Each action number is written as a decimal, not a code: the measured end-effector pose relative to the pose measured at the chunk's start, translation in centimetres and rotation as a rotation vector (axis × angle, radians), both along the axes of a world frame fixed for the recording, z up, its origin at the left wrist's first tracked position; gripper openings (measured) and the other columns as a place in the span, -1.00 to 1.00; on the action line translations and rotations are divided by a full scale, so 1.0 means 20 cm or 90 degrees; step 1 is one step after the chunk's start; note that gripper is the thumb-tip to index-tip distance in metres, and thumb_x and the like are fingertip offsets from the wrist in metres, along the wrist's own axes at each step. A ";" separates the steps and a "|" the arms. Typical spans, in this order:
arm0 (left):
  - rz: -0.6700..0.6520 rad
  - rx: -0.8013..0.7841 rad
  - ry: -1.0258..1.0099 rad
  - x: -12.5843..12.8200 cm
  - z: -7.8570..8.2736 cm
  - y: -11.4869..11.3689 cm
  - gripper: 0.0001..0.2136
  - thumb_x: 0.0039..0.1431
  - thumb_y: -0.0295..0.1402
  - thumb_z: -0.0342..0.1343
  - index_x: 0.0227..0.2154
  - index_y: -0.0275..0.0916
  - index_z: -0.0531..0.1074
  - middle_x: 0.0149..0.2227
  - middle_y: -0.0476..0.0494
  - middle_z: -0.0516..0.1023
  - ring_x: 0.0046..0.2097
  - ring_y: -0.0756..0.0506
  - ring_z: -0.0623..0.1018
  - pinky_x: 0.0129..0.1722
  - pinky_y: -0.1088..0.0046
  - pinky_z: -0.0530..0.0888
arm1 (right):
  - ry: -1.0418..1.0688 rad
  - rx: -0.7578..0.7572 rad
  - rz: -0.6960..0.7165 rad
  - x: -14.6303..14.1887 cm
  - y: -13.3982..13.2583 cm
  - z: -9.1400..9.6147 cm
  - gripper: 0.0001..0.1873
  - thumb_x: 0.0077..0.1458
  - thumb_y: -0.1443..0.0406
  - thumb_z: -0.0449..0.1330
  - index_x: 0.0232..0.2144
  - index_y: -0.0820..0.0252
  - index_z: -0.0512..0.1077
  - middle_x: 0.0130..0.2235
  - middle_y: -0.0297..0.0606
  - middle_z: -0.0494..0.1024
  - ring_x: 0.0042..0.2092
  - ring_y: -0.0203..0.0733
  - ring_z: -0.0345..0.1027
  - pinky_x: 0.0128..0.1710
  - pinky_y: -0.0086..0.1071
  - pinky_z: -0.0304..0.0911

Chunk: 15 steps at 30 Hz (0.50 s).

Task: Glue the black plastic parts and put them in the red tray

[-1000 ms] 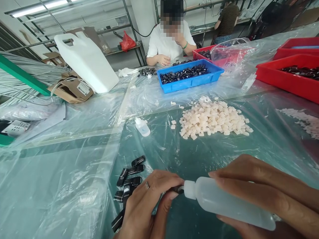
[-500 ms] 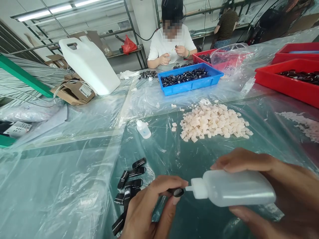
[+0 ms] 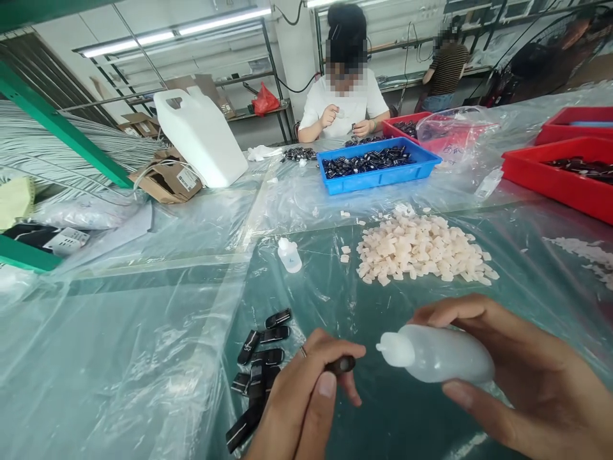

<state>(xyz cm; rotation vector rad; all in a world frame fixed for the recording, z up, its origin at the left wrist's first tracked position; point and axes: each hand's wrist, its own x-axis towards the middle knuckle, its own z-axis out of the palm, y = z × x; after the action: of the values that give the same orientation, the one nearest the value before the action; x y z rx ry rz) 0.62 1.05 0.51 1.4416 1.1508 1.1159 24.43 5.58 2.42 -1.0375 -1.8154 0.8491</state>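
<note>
Now a translucent white squeeze bottle (image 3: 438, 353), nozzle near small black piece (image 3: 341, 365).

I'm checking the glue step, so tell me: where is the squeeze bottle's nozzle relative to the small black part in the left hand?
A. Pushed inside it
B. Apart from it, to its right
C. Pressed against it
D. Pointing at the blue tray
B: the squeeze bottle in the right hand has its nozzle clear of the small black part pinched in the left hand, with a gap between them.
</note>
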 end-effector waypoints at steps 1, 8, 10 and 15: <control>-0.002 0.010 0.003 0.00 0.00 0.01 -0.68 0.55 -0.12 -0.16 0.06 0.21 0.51 -0.23 -0.04 0.47 -0.23 -0.13 0.58 -0.21 0.35 0.47 | 0.000 0.002 -0.004 0.00 0.00 0.00 -0.74 0.16 0.12 0.34 -0.10 -0.28 0.44 -0.19 -0.43 0.63 -0.23 -0.24 0.63 -0.29 -0.64 0.52; -0.034 0.018 -0.039 -0.02 0.03 0.04 -0.85 0.41 -0.18 0.20 -0.05 0.16 0.61 -0.16 0.00 0.63 -0.16 -0.06 0.61 -0.15 0.52 0.51 | -0.025 0.038 -0.022 0.02 -0.01 0.01 -0.71 0.18 0.11 0.33 -0.06 -0.27 0.41 -0.17 -0.39 0.63 -0.18 -0.20 0.63 -0.24 -0.61 0.54; -0.018 -0.008 -0.074 -0.02 0.03 0.04 -0.90 0.37 -0.20 0.25 -0.12 0.14 0.63 -0.19 0.02 0.63 -0.19 -0.04 0.61 -0.17 0.55 0.52 | -0.057 0.071 -0.045 0.03 -0.03 0.00 -0.68 0.17 0.09 0.32 -0.03 -0.27 0.39 -0.14 -0.36 0.63 -0.15 -0.14 0.63 -0.23 -0.55 0.57; 0.016 -0.012 -0.090 -0.01 0.04 0.03 -0.98 0.32 -0.19 0.30 -0.25 0.09 0.61 -0.24 0.04 0.62 -0.20 -0.04 0.60 -0.18 0.53 0.49 | -0.096 0.117 -0.055 0.06 -0.10 -0.11 -0.51 0.04 0.13 0.38 0.04 -0.29 0.44 -0.06 -0.26 0.64 -0.03 0.14 0.60 -0.18 -0.25 0.65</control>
<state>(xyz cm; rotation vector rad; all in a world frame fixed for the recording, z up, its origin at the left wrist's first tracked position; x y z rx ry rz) 0.41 1.59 1.23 1.3144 1.0787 1.2010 25.72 3.61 0.12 -1.0764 -1.9192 0.5523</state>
